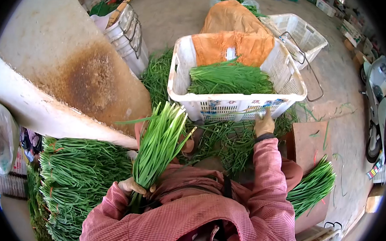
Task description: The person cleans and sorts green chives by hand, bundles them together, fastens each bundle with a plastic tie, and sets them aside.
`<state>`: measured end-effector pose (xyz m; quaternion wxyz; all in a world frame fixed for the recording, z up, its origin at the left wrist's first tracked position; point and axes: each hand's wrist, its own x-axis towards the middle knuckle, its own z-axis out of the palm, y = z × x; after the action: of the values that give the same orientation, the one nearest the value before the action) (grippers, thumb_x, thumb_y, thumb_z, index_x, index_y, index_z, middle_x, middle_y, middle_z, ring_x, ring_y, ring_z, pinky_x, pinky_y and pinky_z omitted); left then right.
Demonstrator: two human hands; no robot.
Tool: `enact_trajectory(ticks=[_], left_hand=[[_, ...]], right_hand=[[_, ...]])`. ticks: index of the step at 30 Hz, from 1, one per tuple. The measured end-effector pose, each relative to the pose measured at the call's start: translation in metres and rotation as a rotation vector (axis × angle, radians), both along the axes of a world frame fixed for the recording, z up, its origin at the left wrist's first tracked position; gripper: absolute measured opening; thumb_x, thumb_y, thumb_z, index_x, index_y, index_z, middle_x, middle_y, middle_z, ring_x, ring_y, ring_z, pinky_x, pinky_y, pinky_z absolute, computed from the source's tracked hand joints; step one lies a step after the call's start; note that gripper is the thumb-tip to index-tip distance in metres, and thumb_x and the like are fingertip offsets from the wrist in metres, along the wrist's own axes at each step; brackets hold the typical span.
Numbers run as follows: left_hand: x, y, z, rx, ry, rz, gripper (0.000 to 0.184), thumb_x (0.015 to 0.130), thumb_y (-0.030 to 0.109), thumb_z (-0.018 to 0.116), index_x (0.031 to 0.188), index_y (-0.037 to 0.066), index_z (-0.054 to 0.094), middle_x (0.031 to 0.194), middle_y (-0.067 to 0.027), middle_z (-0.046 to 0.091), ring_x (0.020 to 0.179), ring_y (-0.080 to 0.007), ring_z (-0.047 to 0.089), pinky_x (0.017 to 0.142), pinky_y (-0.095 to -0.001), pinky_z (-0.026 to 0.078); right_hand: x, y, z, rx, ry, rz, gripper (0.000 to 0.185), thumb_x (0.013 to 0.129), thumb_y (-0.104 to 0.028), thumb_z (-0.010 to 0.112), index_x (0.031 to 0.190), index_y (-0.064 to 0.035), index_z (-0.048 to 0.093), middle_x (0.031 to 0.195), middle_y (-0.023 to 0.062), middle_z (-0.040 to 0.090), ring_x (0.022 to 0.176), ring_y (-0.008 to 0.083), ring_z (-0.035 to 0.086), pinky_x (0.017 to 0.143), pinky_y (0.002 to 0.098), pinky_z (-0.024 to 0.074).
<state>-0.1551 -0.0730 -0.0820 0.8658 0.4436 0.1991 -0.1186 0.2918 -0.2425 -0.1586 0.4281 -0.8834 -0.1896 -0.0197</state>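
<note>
My left hand (132, 185) is closed round the lower part of a bunch of long green stalks (158, 140), which stands upright with its pale ends up. My right hand (264, 124) is stretched forward at the front wall of a white plastic crate (243, 99). Its fingers are pinched together near a thin green blade that lies across the crate's front. Inside the crate lies a heap of green stalks (231, 78), with an orange cloth (261, 47) over the back wall.
Tied green bundles (83, 180) are stacked at the left. Another bundle (312, 185) lies on a brown board (311, 136) at the right. Loose leaves (231, 145) cover the floor before the crate. A pale pillar (52, 37) stands left, a scooter (378, 105) far right.
</note>
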Motion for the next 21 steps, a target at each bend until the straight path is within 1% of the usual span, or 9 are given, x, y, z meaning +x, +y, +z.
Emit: enact_trajectory(ticks=[1, 2, 4, 5, 9, 10, 12, 16, 21], left_hand=[[0.007, 0.003, 0.005, -0.011, -0.003, 0.006, 0.043, 0.061, 0.006, 0.069, 0.101, 0.003, 0.052, 0.086, -0.0081, 0.056, 0.065, -0.017, 0.053, 0.053, -0.0272, 0.044], [0.017, 0.008, 0.014, -0.003, -0.012, 0.003, 0.043, 0.061, 0.006, 0.069, 0.101, 0.003, 0.052, 0.086, -0.0081, 0.056, 0.065, -0.017, 0.053, 0.053, -0.0272, 0.044], [0.042, 0.019, 0.03, 0.579, -0.114, -0.13, 0.04, 0.064, 0.003, 0.066, 0.102, 0.003, 0.052, 0.088, -0.0086, 0.057, 0.07, -0.0184, 0.055, 0.057, -0.0287, 0.046], [0.047, 0.025, 0.032, 0.363, 0.031, -0.026, 0.048, 0.064, 0.002, 0.068, 0.108, 0.002, 0.047, 0.089, -0.0059, 0.059, 0.071, -0.0156, 0.056, 0.066, -0.0284, 0.048], [0.085, 0.006, 0.071, 1.468, -0.199, 0.073, 0.057, 0.068, 0.006, 0.063, 0.119, 0.002, 0.04, 0.087, -0.0097, 0.06, 0.076, -0.0137, 0.059, 0.067, -0.0263, 0.047], [0.091, -0.003, 0.091, 1.477, -0.205, 0.078, 0.057, 0.068, 0.006, 0.063, 0.119, 0.002, 0.04, 0.087, -0.0097, 0.06, 0.076, -0.0137, 0.059, 0.067, -0.0263, 0.047], [0.102, -0.031, 0.14, 1.902, 0.453, -0.066, 0.066, 0.066, 0.013, 0.065, 0.123, 0.0, 0.035, 0.086, -0.0111, 0.059, 0.078, -0.019, 0.058, 0.068, -0.0278, 0.045], [0.082, -0.06, 0.112, 2.419, 0.397, -0.297, 0.079, 0.06, 0.021, 0.065, 0.126, -0.001, 0.028, 0.103, -0.0139, 0.051, 0.077, -0.0248, 0.053, 0.064, -0.0333, 0.042], [0.062, -0.068, 0.086, 1.706, 0.105, -0.47, 0.081, 0.059, 0.031, 0.07, 0.124, 0.0, 0.031, 0.115, -0.0199, 0.045, 0.1, -0.0326, 0.049, 0.084, -0.0396, 0.039]], right_hand=[[-0.006, 0.003, -0.019, 0.007, -0.009, -0.002, 0.025, 0.082, -0.019, 0.053, 0.103, -0.006, 0.051, 0.076, 0.0061, 0.059, 0.049, 0.0131, 0.051, 0.049, 0.027, 0.047], [-0.018, 0.009, -0.037, 0.443, 0.578, 0.167, 0.041, 0.081, -0.033, 0.05, 0.111, -0.0044, 0.045, 0.092, 0.0106, 0.056, 0.066, 0.0181, 0.054, 0.058, 0.0353, 0.0477], [-0.066, 0.021, 0.045, 0.336, 1.022, 0.637, 0.063, 0.081, -0.051, 0.044, 0.118, -0.001, 0.039, 0.112, 0.0161, 0.051, 0.097, 0.0276, 0.053, 0.079, 0.0498, 0.0425], [-0.086, 0.035, 0.05, 0.542, 1.19, 0.797, 0.065, 0.078, -0.056, 0.043, 0.117, -0.003, 0.041, 0.112, 0.0163, 0.051, 0.109, 0.0262, 0.045, 0.094, 0.0415, 0.0322], [-0.12, 0.11, 0.07, 1.226, 1.408, 1.074, 0.053, 0.086, -0.041, 0.04, 0.125, -0.006, 0.032, 0.124, 0.0106, 0.04, 0.11, 0.0226, 0.041, 0.095, 0.0355, 0.033], [-0.131, 0.103, 0.106, 1.344, 1.581, 0.989, 0.052, 0.087, -0.041, 0.035, 0.126, -0.0065, 0.031, 0.126, 0.0125, 0.038, 0.113, 0.0236, 0.039, 0.096, 0.0373, 0.0324], [-0.127, 0.126, 0.094, 1.699, 1.999, 0.963, 0.055, 0.087, -0.042, 0.033, 0.128, -0.0061, 0.028, 0.127, 0.0144, 0.036, 0.115, 0.026, 0.037, 0.098, 0.0407, 0.029], [-0.144, 0.115, 0.058, 1.656, 1.955, 1.113, 0.065, 0.084, -0.051, 0.033, 0.13, -0.0057, 0.023, 0.128, 0.0156, 0.035, 0.116, 0.0286, 0.035, 0.1, 0.043, 0.0238], [-0.161, 0.073, 0.012, 1.679, 1.836, 1.404, 0.079, 0.08, -0.063, 0.019, 0.13, -0.0022, 0.023, 0.124, 0.0152, 0.041, 0.113, 0.033, 0.039, 0.101, 0.0463, 0.0216]])
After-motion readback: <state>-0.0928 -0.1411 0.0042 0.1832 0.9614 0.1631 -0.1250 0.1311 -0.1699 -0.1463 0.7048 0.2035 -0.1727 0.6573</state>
